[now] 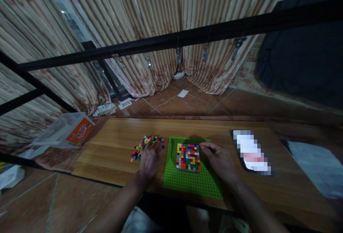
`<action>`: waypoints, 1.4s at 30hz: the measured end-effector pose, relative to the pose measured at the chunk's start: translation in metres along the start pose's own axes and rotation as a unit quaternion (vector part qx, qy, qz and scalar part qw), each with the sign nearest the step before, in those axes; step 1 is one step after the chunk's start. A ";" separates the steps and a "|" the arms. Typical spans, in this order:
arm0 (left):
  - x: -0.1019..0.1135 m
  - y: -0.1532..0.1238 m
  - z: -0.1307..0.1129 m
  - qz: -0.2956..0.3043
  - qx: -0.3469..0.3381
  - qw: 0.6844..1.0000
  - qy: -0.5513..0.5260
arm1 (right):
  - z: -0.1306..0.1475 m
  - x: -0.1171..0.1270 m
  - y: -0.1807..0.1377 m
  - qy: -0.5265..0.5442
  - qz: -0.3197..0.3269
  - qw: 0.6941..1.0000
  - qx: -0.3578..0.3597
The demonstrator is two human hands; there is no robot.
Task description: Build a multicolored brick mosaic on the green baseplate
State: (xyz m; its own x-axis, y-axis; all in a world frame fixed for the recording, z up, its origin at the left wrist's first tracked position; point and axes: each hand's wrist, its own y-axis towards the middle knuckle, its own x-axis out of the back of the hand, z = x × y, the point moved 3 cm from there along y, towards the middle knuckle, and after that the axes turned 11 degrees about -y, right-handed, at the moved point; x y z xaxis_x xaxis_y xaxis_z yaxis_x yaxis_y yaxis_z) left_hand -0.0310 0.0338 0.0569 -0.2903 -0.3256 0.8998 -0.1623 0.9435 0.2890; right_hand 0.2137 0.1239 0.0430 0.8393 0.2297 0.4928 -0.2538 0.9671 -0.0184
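A green studded baseplate point(187, 183) lies on the wooden table point(112, 133) in front of me. On it sits a square patch of small multicoloured bricks point(188, 157). My right hand point(218, 160) rests at the patch's right edge, fingers curled and pinched near its top right corner; whether it holds a brick is hidden. My left hand point(149, 158) lies palm down over a loose pile of small coloured bricks point(150, 141) just left of the baseplate, fingers stretched out flat.
A dark phone-like object point(250, 151) lies right of the baseplate, with a pale sheet point(316, 165) beyond it. A clear plastic box with an orange label point(66, 131) stands off the table's left end. Black metal bars point(187, 36) cross above, curtains behind.
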 end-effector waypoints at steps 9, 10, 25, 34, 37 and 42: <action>0.018 0.004 -0.027 -0.059 -0.027 0.958 -0.279 | 0.001 0.002 0.001 -0.007 -0.010 1.000 0.005; 0.018 0.006 -0.034 -0.064 -0.029 0.951 -0.302 | 0.001 0.002 0.002 -0.004 -0.013 1.000 0.006; -0.007 0.022 -0.100 -0.002 -0.149 0.947 -0.285 | 0.004 0.008 0.002 0.012 -0.027 0.999 0.021; -0.013 0.022 -0.099 -0.005 -0.143 0.958 -0.247 | 0.006 0.007 0.001 0.014 -0.028 0.999 0.024; -0.013 0.021 -0.100 -0.005 -0.140 0.958 -0.251 | 0.006 0.007 0.001 0.010 -0.024 0.999 0.022; -0.013 0.020 -0.100 -0.006 -0.148 0.953 -0.265 | 0.006 0.008 0.001 0.012 -0.022 0.999 0.023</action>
State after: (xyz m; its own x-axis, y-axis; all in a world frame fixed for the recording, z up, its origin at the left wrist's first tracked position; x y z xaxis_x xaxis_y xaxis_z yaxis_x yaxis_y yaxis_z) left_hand 0.0639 0.0627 0.0839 -0.7377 -0.2475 0.6281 0.0829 0.8901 0.4481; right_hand 0.2170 0.1263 0.0520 0.8608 0.1908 0.4718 -0.2383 0.9703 0.0424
